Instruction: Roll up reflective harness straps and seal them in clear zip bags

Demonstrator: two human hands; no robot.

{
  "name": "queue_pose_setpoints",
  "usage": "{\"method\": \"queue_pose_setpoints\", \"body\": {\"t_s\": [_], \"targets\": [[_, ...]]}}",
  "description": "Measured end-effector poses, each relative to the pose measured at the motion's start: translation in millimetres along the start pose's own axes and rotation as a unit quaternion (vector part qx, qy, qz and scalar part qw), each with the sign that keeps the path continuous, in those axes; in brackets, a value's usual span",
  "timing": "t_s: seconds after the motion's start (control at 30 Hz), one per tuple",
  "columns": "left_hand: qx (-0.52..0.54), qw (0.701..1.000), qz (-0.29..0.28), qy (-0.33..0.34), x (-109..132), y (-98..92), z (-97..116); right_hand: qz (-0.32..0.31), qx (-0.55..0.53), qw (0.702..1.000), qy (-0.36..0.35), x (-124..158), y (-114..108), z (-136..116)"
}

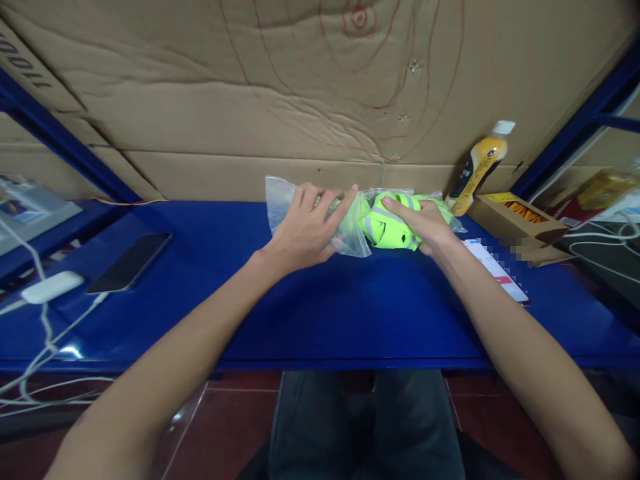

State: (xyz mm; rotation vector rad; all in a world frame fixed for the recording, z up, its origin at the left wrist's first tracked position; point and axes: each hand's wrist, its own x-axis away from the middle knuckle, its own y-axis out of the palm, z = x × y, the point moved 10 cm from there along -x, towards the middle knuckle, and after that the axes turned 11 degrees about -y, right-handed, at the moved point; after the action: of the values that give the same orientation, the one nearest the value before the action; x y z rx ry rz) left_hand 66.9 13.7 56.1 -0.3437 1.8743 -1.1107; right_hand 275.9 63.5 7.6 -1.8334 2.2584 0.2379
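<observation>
A bundle of neon yellow-green fabric with grey reflective strips (pixel 389 223) is in my right hand (pixel 427 223), whose thumb lies over its top. My left hand (pixel 313 223) grips a clear plastic bag (pixel 280 200), with its fingers bent over the plastic and the index finger stretched out. The bag's right part touches the left side of the bundle, and some yellow-green shows through the plastic. More clear plastic with yellow-green in it lies behind and right of my right hand. Both hands are above the back part of the blue table (pixel 320 313).
A yellow drink bottle (pixel 480 167) leans against the cardboard wall (pixel 200 120). Right of it are an open cardboard box (pixel 525 227) and a lit phone (pixel 497 270). At left lie a dark phone (pixel 131 262), a white device (pixel 53 287) and white cables.
</observation>
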Motion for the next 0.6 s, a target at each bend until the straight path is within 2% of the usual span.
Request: {"method": "queue_pose_setpoints", "body": {"t_s": [0.2,0.33,0.5,0.6], "targets": [[-0.013,0.999,-0.022,0.031,-1,8.1,14,-0.026,0.072,0.996,-0.05,2,5,-5],[0.009,0.998,-0.04,0.049,1,17.3,20,-0.01,0.141,0.984,-0.107,-2,-1,-14],[0.06,0.994,-0.095,0.014,9,40.0,14,-0.021,0.27,0.951,-0.152,-4,-2,-24],[0.072,0.987,-0.14,-0.013,13,51.0,11,-0.041,0.304,0.938,-0.163,-2,3,-27]]}}
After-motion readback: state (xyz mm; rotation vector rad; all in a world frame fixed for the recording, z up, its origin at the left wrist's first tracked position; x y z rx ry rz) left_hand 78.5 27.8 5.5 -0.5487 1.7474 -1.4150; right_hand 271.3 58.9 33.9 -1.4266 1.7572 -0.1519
